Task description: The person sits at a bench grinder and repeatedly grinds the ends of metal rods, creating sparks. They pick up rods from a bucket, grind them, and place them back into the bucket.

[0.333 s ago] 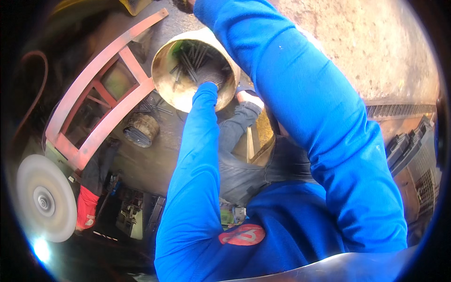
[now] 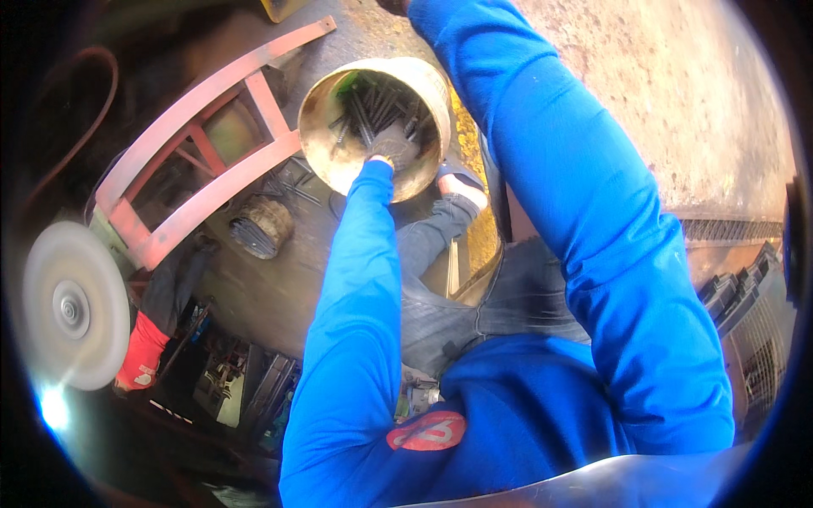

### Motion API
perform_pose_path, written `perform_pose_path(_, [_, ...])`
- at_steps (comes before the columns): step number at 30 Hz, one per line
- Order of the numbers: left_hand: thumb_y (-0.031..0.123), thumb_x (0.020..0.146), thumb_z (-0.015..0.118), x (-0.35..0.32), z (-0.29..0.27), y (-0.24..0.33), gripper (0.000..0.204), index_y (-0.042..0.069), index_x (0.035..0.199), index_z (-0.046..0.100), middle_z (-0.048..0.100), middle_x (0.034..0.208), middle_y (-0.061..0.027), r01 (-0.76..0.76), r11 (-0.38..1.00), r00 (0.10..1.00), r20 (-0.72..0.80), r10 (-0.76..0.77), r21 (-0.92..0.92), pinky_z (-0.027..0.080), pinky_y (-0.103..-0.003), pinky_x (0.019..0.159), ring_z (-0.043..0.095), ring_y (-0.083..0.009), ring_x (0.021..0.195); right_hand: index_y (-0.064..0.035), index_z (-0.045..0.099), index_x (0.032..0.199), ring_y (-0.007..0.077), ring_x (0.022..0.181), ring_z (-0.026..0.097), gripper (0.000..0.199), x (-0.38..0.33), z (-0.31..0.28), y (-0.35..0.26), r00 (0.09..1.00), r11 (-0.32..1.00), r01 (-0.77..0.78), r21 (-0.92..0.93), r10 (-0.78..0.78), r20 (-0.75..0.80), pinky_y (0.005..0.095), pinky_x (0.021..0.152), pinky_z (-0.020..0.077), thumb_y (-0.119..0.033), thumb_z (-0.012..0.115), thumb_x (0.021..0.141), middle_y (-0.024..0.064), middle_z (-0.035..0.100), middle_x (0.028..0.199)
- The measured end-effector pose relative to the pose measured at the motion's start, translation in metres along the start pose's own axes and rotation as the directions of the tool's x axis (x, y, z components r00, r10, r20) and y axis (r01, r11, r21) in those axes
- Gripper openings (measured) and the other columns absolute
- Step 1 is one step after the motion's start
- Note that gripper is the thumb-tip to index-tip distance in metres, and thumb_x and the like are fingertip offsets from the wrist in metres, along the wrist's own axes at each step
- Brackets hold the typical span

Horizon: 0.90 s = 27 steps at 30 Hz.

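My left hand, in a dark grey glove, reaches down inside a pale, dirty bucket. Dark ribbed metal rods, short and bolt-like, lie in a heap in there, right by the fingers. Whether the fingers grip any of them is hidden. My right arm stretches across to the top edge, above a broad rusty surface. Only a dark sliver of my right hand shows there, and its fingers are out of sight.
A pinkish-red curved metal frame stands left of the bucket, with a large round grey disc at its lower end. Near it are a small dirty tin and loose rods. Someone in red is at lower left, near a bright glare.
The view has shifted, so the bucket and frame sit further right. My left hand has drawn back slightly in the bucket and its glove shows more. My right hand remains at the top edge.
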<state>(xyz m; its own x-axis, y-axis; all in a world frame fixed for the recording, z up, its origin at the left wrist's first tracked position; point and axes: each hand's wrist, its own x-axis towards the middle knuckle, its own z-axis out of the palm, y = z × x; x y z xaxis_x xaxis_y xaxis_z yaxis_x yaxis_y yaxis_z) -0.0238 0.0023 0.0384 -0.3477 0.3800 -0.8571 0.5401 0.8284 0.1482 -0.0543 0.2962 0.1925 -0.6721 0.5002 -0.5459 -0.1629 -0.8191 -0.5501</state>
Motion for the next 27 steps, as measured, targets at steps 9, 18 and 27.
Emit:
perform_pose_path(9, [0.018, 0.082, 0.073, -0.083, -0.019, 0.01, 0.033, 0.003, 0.109, 0.059, 0.064, 0.087, -0.0079, -0.181, 0.496, 0.965, -0.25, -0.075, -0.849, 0.051, -0.033, 0.073, 0.062, -0.0178, 0.079, -0.0192, 0.048, 0.075, 0.0147, 0.055, 0.046, 0.017, 0.03, -0.024, 0.016, 0.915, 0.924, -0.228, 0.306, 0.097, 0.391, 0.0306, 0.049, 0.0362, -0.026, 0.053, 0.09, -0.0017, 0.048, 0.067])
perform_pose_path(18, [0.023, 0.09, 0.069, -0.096, -0.019, 0.019, 0.027, 0.005, 0.105, 0.058, 0.06, 0.071, -0.0062, -0.345, -0.007, 0.908, -0.332, -0.256, -0.939, 0.053, -0.034, 0.06, 0.062, -0.0201, 0.062, -0.0082, 0.06, 0.095, 0.0216, 0.06, 0.053, 0.021, -0.009, 0.003, 0.006, 0.999, 0.994, 0.011, -0.112, -0.007, 0.036, 0.0365, 0.054, 0.0465, -0.027, 0.053, 0.092, 0.0064, 0.058, 0.076])
perform_pose_path(27, [0.04, 0.09, 0.067, -0.184, -0.086, 0.036, 0.031, 0.013, 0.103, 0.06, 0.063, 0.091, -0.0011, -0.418, -0.671, 0.905, -0.342, -0.252, -0.612, 0.052, -0.038, 0.082, 0.061, -0.0177, 0.087, -0.0057, 0.063, 0.104, 0.0138, 0.08, 0.056, 0.043, -0.075, -0.004, 0.033, 0.855, 0.482, 0.508, -0.714, -0.177, 0.488, 0.0287, 0.07, 0.0475, -0.046, 0.053, 0.095, 0.0057, 0.061, 0.088])
